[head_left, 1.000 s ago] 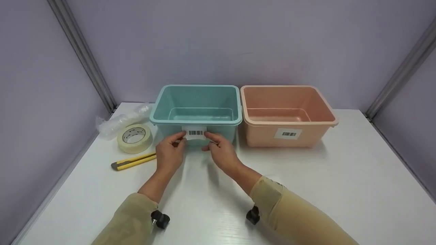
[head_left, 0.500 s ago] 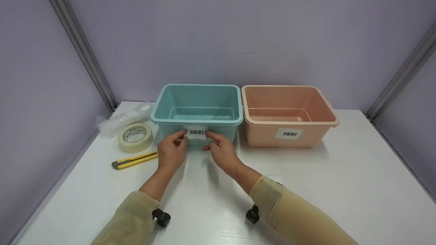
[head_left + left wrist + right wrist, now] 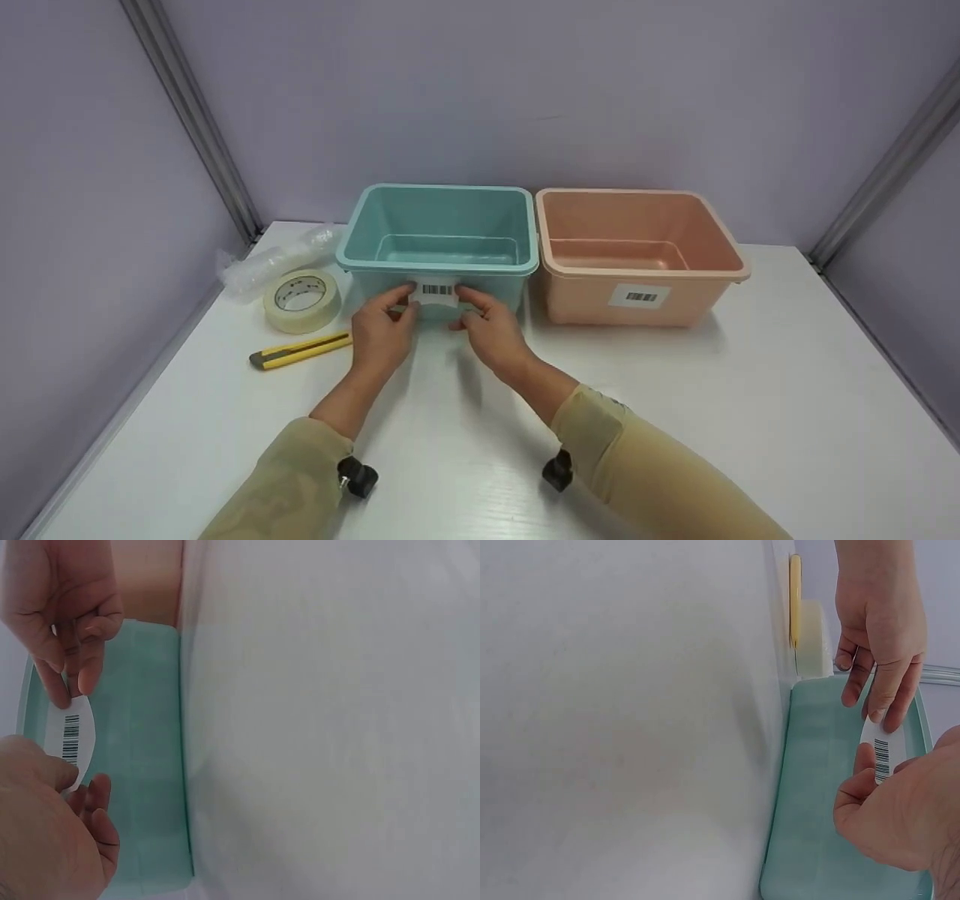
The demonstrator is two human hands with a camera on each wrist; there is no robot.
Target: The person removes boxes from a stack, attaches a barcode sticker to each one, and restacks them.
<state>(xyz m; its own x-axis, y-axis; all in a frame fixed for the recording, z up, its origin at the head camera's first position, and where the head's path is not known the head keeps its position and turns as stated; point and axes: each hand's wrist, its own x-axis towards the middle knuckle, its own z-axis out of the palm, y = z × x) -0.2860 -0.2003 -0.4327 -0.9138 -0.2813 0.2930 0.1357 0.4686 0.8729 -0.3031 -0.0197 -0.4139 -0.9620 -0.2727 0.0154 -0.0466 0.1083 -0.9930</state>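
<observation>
A white barcode label [image 3: 435,291] is at the front wall of the teal bin [image 3: 439,268], below its rim. My left hand [image 3: 381,334] pinches the label's left end; the right hand [image 3: 496,337] pinches the opposite end. In the left wrist view the label [image 3: 72,736] bows, its lower edge curving away from the bin wall. Fingers of both hands also show around the label [image 3: 882,756] in the right wrist view. Whether its back touches the bin cannot be told.
Right of the teal bin stands a peach bin [image 3: 637,274], bearing a similar barcode label [image 3: 640,296]. To the left lie a roll of masking tape [image 3: 301,301], a yellow utility knife [image 3: 300,351] and clear plastic wrap [image 3: 277,262]. Walls enclose the white table [image 3: 675,420].
The label, flat a second ago, now bows at its lower edge, and the two hands have come slightly closer together. The whole head view has shifted a little.
</observation>
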